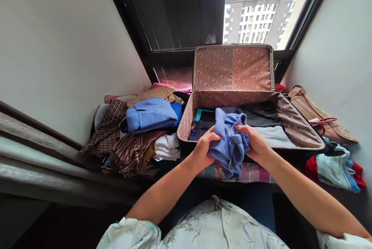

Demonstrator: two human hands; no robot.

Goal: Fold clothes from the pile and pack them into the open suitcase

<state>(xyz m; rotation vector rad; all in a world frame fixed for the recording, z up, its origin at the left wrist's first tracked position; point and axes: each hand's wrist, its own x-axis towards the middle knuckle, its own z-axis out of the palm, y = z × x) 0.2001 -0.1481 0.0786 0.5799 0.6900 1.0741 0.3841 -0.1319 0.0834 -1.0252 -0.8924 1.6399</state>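
Note:
A bunched blue garment [229, 140] with a gathered, elastic-looking band and a drawstring hangs between my two hands. My left hand [207, 146] grips its left side, fingers closed on the cloth. On the other side my right hand [254, 142] pinches it near the gathered band. Both hands are over the front edge of an open suitcase [299, 128] with a pink patterned lining. Inside lie dark folded clothes [257, 113], a light grey folded piece [274, 135] and a dark item with a turquoise edge [198, 114]. The garment covers part of the suitcase's contents.
Left of the suitcase is a clothes pile with a folded blue garment [151, 115], striped brown cloth [133, 150] and white folded cloth [167, 146]. On the right are a tan bag [308, 109] and light blue knitwear [334, 167]. The raised lid [232, 68] leans toward the window.

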